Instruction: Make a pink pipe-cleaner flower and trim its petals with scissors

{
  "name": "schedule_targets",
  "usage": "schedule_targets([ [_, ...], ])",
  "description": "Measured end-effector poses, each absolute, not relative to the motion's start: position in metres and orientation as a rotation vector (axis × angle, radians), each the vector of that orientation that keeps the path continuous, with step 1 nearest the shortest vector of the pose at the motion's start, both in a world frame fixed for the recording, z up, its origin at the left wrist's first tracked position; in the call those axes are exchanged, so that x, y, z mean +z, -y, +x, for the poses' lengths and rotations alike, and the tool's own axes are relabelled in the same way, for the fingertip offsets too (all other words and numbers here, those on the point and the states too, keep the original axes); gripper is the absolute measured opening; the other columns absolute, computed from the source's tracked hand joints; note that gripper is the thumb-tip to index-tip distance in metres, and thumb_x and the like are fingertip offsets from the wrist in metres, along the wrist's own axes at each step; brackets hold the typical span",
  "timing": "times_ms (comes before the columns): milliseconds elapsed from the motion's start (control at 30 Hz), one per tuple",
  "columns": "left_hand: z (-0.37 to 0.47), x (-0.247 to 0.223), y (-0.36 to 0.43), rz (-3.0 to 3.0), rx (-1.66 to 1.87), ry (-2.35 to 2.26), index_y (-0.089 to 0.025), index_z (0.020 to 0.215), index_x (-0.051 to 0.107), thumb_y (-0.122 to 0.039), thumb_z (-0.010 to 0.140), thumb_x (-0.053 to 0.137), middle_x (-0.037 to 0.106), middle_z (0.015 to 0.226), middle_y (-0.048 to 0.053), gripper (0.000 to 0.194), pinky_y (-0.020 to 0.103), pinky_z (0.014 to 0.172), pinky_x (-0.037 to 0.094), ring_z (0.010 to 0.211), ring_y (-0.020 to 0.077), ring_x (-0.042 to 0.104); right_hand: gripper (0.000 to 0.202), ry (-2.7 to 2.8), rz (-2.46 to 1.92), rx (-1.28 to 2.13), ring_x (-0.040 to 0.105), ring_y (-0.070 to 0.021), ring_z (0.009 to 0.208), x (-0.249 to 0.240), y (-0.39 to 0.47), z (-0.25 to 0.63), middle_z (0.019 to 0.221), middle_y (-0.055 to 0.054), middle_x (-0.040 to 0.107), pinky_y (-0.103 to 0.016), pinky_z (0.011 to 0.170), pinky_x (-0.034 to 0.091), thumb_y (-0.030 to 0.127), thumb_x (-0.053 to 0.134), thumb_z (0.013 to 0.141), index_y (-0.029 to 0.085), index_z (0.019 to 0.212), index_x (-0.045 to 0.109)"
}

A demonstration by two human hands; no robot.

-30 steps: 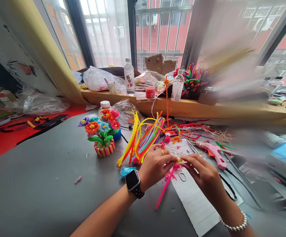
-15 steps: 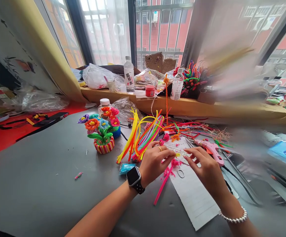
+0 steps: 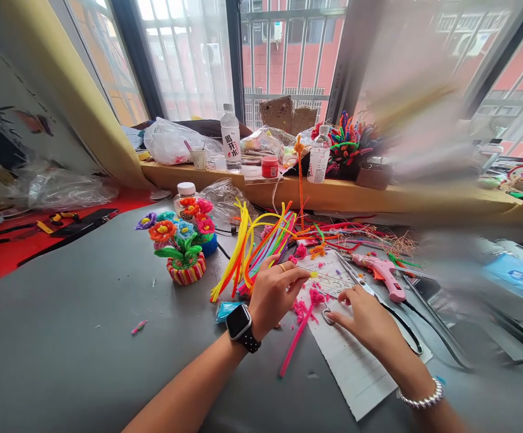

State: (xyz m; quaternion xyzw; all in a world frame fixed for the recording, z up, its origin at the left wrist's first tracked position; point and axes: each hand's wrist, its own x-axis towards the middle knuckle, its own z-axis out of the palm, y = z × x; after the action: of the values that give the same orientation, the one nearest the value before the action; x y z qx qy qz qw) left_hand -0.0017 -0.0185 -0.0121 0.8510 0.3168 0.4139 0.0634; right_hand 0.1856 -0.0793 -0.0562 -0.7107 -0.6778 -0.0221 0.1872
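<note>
My left hand, with a black watch at the wrist, is closed in a pinch. At its fingertips is a short yellow fuzzy piece, by a clear ruler above the white paper. My right hand is lower right, thumb and fingers apart. Its thumb touches a metal ring like a small scissors handle; the rest is partly hidden among pink fuzzy scraps. A pink pipe cleaner lies between my hands. Large scissors lie partly under my right hand.
A pink glue gun lies right of the paper. Yellow and orange pipe cleaners are bunched behind my left hand. A pot of fuzzy flowers stands left. Bottles line the sill. A person's hand shows at the far left edge.
My right hand has left the ruler's end and come down to the metal ring, its fingers spreading. My left hand keeps its pinch by the yellow piece. The view has shifted slightly.
</note>
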Motion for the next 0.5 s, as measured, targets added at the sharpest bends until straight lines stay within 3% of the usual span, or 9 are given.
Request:
schedule_targets([
  [267, -0.002, -0.018, 0.016, 2.559, 1.170, -1.021, -0.021, 0.079, 0.059, -0.019, 0.079, 0.048, 0.065, 0.071, -0.003, 0.011, 0.034, 0.088, 0.036, 0.065, 0.0101, 0.058, 0.024, 1.934, -2.086, -0.052, 0.058, -0.0234, 0.077, -0.059, 0.079, 0.190, 0.083, -0.010, 0.060, -0.031, 0.063, 0.043, 0.025, 0.054, 0.069, 0.012, 0.088, 0.056],
  [367, -0.002, -0.017, 0.016, 2.547, 1.145, -1.021, -0.019, 0.079, 0.058, -0.019, 0.080, 0.048, 0.065, 0.069, -0.003, 0.010, 0.034, 0.088, 0.037, 0.063, 0.0096, 0.057, 0.018, 1.896, -2.110, -0.050, 0.060, -0.0210, 0.071, -0.055, 0.077, 0.193, 0.080, -0.008, 0.060, -0.030, 0.060, 0.043, 0.022, 0.050, 0.070, 0.014, 0.084, 0.057],
  [500, -0.002, -0.018, 0.016, 2.534, 1.150, -1.029, -0.019, 0.077, 0.058, -0.018, 0.077, 0.051, 0.065, 0.069, -0.002, 0.007, 0.034, 0.085, 0.038, 0.064, 0.0110, 0.059, 0.017, 1.740, -2.216, -0.186, 0.060, -0.0224, 0.065, -0.052, 0.076, 0.211, 0.077, -0.009, 0.061, -0.031, 0.053, 0.042, 0.030, 0.048, 0.073, 0.017, 0.074, 0.058],
])
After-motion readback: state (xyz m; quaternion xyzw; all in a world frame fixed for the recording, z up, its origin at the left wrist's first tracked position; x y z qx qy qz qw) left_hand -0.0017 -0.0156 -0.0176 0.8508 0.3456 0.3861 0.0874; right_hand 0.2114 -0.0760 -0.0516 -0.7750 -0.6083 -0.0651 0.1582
